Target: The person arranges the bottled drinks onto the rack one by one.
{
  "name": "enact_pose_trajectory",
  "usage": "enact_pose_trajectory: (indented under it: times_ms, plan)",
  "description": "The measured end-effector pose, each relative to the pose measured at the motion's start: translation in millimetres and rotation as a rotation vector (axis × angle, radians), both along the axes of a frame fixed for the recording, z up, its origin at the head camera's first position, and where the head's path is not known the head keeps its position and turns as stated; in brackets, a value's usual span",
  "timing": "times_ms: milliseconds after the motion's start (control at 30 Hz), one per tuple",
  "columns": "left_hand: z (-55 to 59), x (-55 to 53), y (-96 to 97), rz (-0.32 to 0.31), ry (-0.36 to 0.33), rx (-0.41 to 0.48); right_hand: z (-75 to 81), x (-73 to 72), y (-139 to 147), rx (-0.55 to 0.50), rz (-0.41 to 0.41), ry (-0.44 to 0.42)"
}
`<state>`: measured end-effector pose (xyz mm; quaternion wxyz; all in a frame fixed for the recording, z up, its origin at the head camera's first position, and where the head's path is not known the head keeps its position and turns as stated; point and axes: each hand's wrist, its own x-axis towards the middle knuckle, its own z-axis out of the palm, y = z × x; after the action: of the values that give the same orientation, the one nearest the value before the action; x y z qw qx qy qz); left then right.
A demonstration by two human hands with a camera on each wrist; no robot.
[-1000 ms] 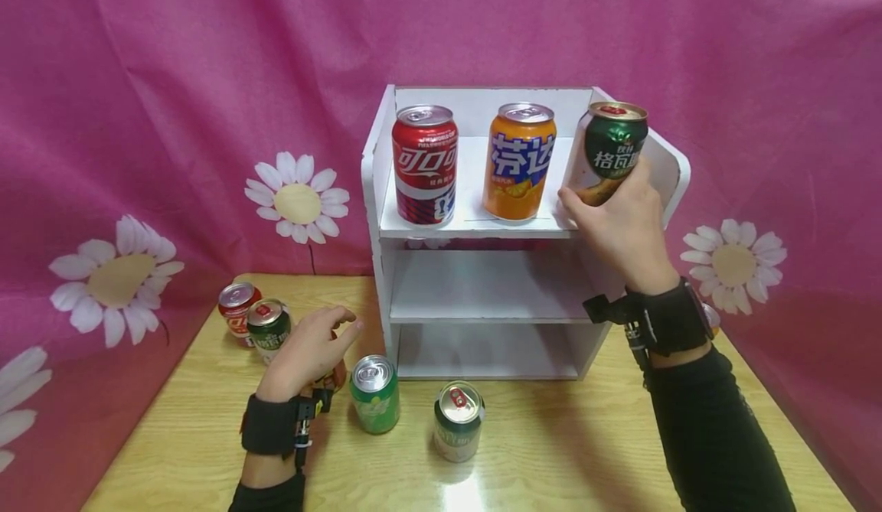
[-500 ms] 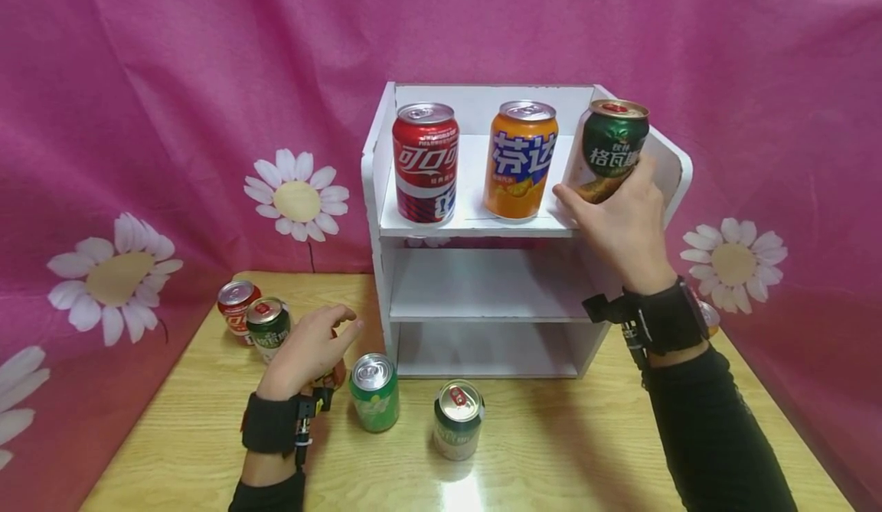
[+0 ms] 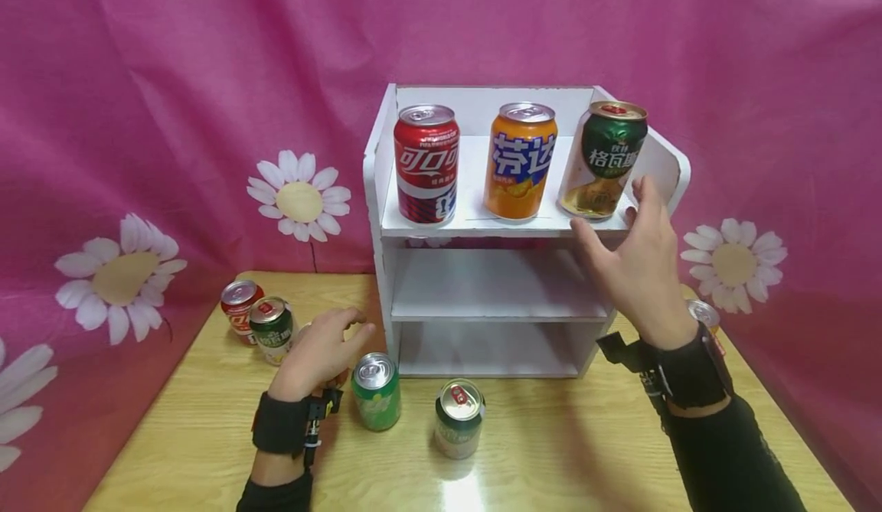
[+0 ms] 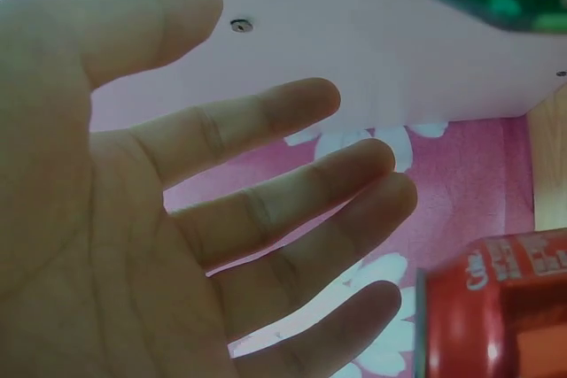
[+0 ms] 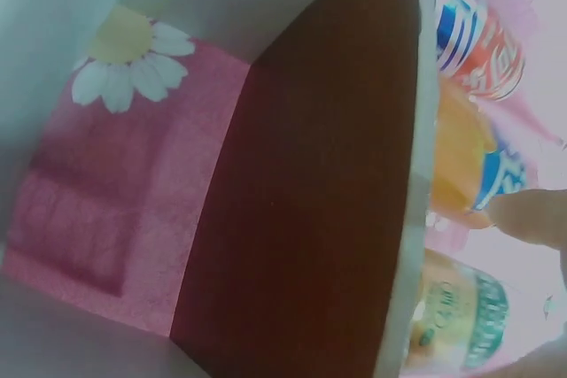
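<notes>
On the top shelf, a green-and-gold drink can (image 3: 606,160) stands upright at the right end. Just below and right of it is my right hand (image 3: 637,267), thumb and fingers parted, holding nothing. In the right wrist view the thumb (image 5: 536,214) shows beside the orange can (image 5: 461,161), with the green-and-gold can (image 5: 461,312) lower down. My left hand (image 3: 324,351) hovers above the table, left of the shelf, near a green can (image 3: 376,392). The left wrist view shows its fingers (image 4: 266,205) spread, with a red can (image 4: 496,307) at lower right.
A red cola can (image 3: 426,164) shares the top shelf of the white shelf unit (image 3: 496,286). On the wooden table (image 3: 537,451) stand another green-and-gold can (image 3: 459,420), a similar can (image 3: 272,331), a red can (image 3: 240,309) and, far right, an orange can (image 3: 704,315).
My right hand has let go of the green-and-gold can and drawn back down and right, leaving it standing on the shelf. My left hand has shifted slightly right.
</notes>
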<state>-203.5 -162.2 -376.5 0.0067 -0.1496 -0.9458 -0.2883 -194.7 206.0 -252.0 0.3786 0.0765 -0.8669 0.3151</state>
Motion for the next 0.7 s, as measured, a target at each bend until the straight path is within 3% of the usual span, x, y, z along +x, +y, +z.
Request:
enact_pose_trajectory:
  times_ms: [200, 333, 433, 700]
  plan:
    - [1.1, 2.5, 3.4, -0.011, 0.017, 0.01, -26.1, 22.8, 13.5, 0.08, 0.088, 0.217]
    - [0.7, 7.1, 1.8, -0.03, 0.042, 0.008, -50.5, 37.4, 22.2, 0.099, 0.149, 0.268]
    - [-1.0, 10.5, 0.5, -0.04, 0.049, 0.01, -72.0, 46.4, 29.8, 0.155, 0.204, 0.193]
    - [-5.0, 16.8, -11.6, -0.007, 0.118, -0.035, -130.6, 56.4, 48.0, 0.277, 0.273, -0.172]
